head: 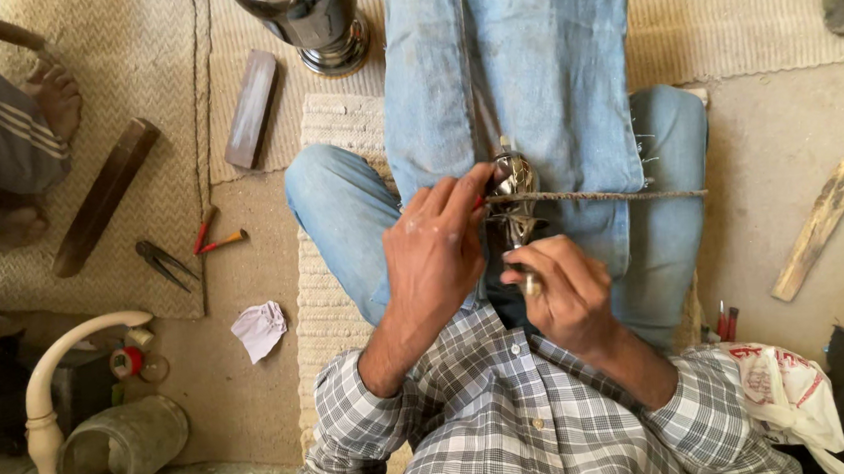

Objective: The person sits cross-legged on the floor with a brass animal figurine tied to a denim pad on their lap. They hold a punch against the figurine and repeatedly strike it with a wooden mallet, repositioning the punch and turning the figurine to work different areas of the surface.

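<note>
I sit cross-legged in blue jeans and a checked shirt. A small shiny metal piece point(515, 181) rests on my lap, held down by a thin rod point(610, 196) that runs off to the right across my thigh. My left hand point(435, 254) presses its fingers on the piece's left side, with a bit of red showing at the fingertips. My right hand point(559, 294) is closed around a small tool point(531, 283) just below the piece.
On the left lie pliers point(165, 261), red-handled cutters point(217, 239), two dark wooden bars point(103, 196) point(251, 108) and crumpled paper point(260, 329). A polished metal vessel point(312, 17) stands at the top. A wood scrap point(819, 227) lies to the right. Another person's foot point(55, 97) is top left.
</note>
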`<state>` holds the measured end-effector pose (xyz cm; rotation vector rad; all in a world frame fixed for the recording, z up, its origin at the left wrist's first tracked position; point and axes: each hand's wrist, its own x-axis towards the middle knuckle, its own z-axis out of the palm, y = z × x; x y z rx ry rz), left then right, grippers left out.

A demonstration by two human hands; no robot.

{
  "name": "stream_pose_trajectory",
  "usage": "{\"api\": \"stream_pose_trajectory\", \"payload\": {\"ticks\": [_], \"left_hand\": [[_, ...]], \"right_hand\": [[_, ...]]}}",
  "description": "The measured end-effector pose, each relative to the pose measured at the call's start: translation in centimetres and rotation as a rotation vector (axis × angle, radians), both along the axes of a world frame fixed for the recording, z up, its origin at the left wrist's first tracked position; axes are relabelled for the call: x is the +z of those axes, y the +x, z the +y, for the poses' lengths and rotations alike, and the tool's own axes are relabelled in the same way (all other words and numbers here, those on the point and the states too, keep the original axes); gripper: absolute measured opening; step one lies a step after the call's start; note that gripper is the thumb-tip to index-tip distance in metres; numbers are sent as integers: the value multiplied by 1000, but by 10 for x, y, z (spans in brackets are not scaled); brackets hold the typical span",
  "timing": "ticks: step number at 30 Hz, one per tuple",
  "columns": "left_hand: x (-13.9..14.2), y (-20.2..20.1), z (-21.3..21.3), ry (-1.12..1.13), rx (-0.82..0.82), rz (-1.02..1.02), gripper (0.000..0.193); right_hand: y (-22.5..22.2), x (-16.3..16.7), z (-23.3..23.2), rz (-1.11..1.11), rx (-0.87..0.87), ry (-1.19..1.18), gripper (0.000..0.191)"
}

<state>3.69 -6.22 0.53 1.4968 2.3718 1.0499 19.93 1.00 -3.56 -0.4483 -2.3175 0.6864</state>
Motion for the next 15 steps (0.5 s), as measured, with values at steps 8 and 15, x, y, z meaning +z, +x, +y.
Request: {"api": "stream_pose_trajectory", "payload": {"ticks": [8,15], "left_hand": [[5,-30,3,155,-6,42,43],[7,-18,-46,-45,-329,-448,32]], "right_hand": [[35,61,37,226,172,-653,28],[41,54,81,313,48,-677,36]]}}
